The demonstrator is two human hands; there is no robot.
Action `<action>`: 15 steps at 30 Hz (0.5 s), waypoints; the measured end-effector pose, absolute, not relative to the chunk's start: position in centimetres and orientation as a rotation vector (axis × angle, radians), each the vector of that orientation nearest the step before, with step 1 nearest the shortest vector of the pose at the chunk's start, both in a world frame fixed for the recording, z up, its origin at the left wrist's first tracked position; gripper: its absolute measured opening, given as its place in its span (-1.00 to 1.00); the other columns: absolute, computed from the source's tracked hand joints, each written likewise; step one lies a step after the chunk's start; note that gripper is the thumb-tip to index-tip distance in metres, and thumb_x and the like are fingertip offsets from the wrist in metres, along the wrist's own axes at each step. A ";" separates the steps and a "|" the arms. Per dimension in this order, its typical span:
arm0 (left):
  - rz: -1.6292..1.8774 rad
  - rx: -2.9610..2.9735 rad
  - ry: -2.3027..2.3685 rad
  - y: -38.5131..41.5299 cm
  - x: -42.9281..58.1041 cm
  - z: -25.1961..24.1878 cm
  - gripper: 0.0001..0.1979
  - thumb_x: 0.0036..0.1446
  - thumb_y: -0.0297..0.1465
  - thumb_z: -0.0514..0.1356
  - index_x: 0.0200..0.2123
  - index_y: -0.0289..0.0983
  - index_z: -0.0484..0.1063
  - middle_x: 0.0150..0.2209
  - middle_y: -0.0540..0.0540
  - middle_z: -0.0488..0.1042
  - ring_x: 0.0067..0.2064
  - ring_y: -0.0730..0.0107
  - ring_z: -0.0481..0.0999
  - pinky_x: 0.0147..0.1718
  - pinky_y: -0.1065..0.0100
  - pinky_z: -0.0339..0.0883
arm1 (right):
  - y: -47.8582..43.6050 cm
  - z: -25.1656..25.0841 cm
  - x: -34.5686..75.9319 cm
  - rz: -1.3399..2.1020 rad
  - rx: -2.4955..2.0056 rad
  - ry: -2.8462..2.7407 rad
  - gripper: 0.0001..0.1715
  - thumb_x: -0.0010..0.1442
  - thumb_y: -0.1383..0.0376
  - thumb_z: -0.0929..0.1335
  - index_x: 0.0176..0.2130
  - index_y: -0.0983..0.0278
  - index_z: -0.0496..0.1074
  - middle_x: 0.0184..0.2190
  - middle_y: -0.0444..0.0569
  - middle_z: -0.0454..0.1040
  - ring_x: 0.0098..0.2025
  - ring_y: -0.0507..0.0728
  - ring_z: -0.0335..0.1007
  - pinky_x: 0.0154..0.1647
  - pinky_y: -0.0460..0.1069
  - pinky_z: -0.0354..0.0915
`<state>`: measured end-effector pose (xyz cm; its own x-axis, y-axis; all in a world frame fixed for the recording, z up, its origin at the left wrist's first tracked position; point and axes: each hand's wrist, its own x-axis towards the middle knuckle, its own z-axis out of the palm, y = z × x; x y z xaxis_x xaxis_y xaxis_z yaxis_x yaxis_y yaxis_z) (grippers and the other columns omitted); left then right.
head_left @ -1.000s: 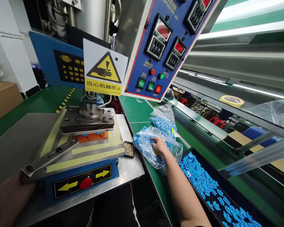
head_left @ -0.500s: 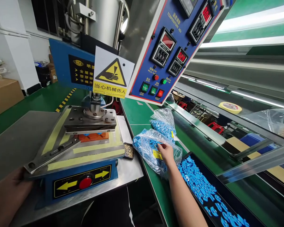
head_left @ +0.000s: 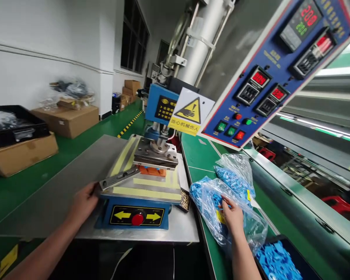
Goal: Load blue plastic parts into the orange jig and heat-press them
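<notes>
My left hand grips the left front corner of the blue press machine's base, at the end of a metal lever bar. An orange fixture sits under the lowered metal press plate. My right hand is inside a clear plastic bag of small blue parts, fingers curled among the parts. A second bag of blue parts lies just behind it. What the right fingers hold is hidden.
A small dish of tiny metal pieces sits right of the press. A black tray of blue parts lies at lower right. The tilted blue control panel hangs above. Cardboard boxes line the left wall.
The camera has swung left and pulled back, showing more of the room on the left. Both hands keep their places: left on the machine's corner, right in the bag.
</notes>
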<state>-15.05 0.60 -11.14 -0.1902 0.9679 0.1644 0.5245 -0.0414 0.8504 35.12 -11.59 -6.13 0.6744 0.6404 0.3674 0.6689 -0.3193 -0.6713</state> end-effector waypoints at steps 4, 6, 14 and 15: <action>1.197 1.559 1.684 0.5 -15.1 -11.4 -0.75 -0.03 -0.28 0.02 -0.35 -0.20 0.46 -0.32 -0.05 0.60 -0.17 0.16 0.55 -0.36 0.42 0.33 | -11.7 -7.1 35.2 0.041 -2.035 -1.015 -0.43 -0.02 0.05 0.28 -0.14 0.34 0.54 -0.47 0.04 0.61 -0.40 0.23 0.55 -0.38 0.01 0.39; 1.218 1.546 1.668 0.5 -15.1 -11.5 -0.74 -0.03 -0.27 0.02 -0.35 -0.21 0.46 -0.32 -0.06 0.60 -0.18 0.16 0.55 -0.35 0.40 0.34 | -12.0 -7.3 35.1 0.026 -2.041 -1.025 -0.42 -0.03 0.03 0.28 -0.15 0.34 0.54 -0.41 0.06 0.61 -0.35 0.25 0.54 -0.33 0.03 0.38; 1.249 1.559 1.630 0.8 -15.0 -12.0 -0.73 -0.03 -0.27 0.03 -0.37 -0.22 0.48 -0.35 -0.04 0.60 -0.21 0.19 0.56 -0.38 0.43 0.36 | -12.9 -6.0 33.1 -0.158 -1.975 -0.998 -0.50 0.03 0.07 0.27 -0.17 0.34 0.52 -0.25 0.14 0.58 -0.25 0.28 0.50 -0.21 0.09 0.37; 1.245 1.563 1.626 0.8 -15.1 -12.1 -0.73 -0.03 -0.28 0.03 -0.37 -0.22 0.48 -0.35 -0.05 0.60 -0.21 0.18 0.56 -0.38 0.43 0.37 | -12.9 -5.7 32.5 -0.187 -1.925 -1.000 -0.51 0.05 0.08 0.27 -0.17 0.35 0.51 -0.24 0.15 0.57 -0.24 0.28 0.49 -0.20 0.08 0.37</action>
